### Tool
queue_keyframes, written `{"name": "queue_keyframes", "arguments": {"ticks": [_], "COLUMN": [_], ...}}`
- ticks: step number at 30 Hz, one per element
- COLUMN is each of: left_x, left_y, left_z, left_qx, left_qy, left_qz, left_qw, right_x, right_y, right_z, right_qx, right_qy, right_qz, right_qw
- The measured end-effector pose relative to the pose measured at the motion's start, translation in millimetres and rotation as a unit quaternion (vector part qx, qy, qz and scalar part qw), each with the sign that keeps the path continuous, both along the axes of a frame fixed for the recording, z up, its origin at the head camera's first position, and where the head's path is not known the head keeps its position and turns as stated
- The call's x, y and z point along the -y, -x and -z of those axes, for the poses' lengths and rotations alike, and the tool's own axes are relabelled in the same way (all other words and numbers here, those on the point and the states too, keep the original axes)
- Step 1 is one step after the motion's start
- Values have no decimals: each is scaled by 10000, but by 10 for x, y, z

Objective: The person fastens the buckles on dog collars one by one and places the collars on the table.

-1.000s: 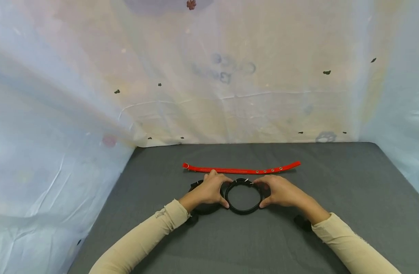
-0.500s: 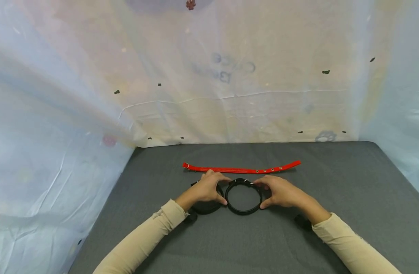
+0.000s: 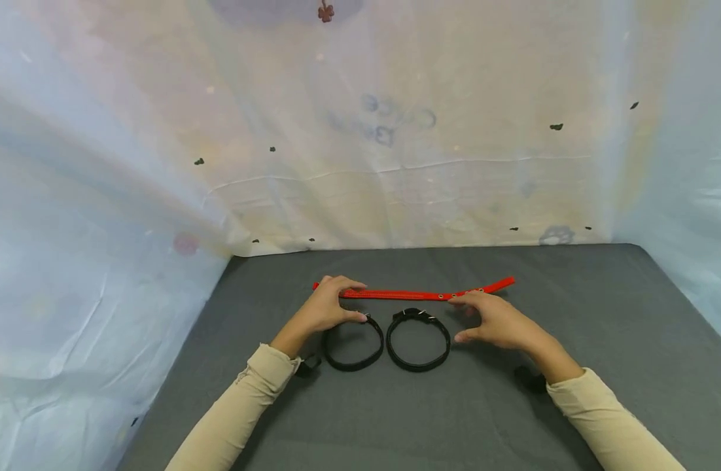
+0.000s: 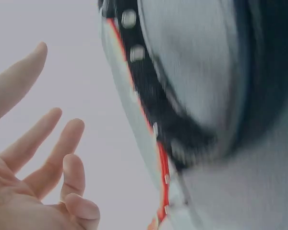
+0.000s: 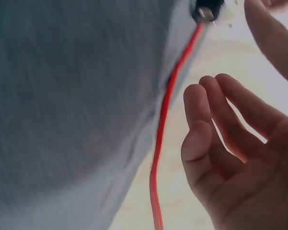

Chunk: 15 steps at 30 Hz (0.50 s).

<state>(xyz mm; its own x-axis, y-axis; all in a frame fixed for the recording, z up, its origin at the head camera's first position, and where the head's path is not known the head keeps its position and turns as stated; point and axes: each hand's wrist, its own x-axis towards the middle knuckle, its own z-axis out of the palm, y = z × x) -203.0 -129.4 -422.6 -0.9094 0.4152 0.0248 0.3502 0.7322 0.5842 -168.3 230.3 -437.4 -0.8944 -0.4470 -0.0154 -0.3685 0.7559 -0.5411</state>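
Note:
Two black collars, each fastened into a loop, lie side by side on the grey table: the left collar (image 3: pixel 353 367) and the right collar (image 3: pixel 418 367), its metal buckle at the far side. Behind them a red collar (image 3: pixel 396 295) with metal eyelets is stretched out almost straight. My left hand (image 3: pixel 320 310) hovers over the far left part of the left loop, fingers spread above the red collar's left end and hiding part of it. In the left wrist view its fingers hold nothing. My right hand (image 3: pixel 502 322), also holding nothing, is just right of the right loop, fingertips near the red collar.
The grey cloth-covered table (image 3: pixel 407 418) ends at a pale patterned sheet (image 3: pixel 396 203) hanging behind it. More sheeting (image 3: pixel 72 314) closes off the left side, and bluish sheeting (image 3: pixel 684 196) the right.
My left hand has moved back and left, off the two loops, uncovering the left black collar. The right hand has shifted slightly away from the right loop. The collars have stayed in place.

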Motion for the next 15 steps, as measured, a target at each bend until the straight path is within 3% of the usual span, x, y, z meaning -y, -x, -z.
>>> {"name": "queue_keyframes", "arguments": {"ticks": [6,10,15], "left_x": [332,557,753], "left_y": [110,156,200], "left_z": [-14,16,96], "left_qx": [-121,-4,-17], "left_qy": [-348,-627,-823], "left_qz": [-411,-930,-1252], "left_qw": [9985,9937,9887], "right_x": [-243,-438,-716], "right_y": [55,101,151], "right_z": [-124,-193,-227], "right_qx": [-372,-538,-534], "right_qy": [140,173,202], "right_qz": [434,704,1261], "right_qw": [9983,9959,9904]}}
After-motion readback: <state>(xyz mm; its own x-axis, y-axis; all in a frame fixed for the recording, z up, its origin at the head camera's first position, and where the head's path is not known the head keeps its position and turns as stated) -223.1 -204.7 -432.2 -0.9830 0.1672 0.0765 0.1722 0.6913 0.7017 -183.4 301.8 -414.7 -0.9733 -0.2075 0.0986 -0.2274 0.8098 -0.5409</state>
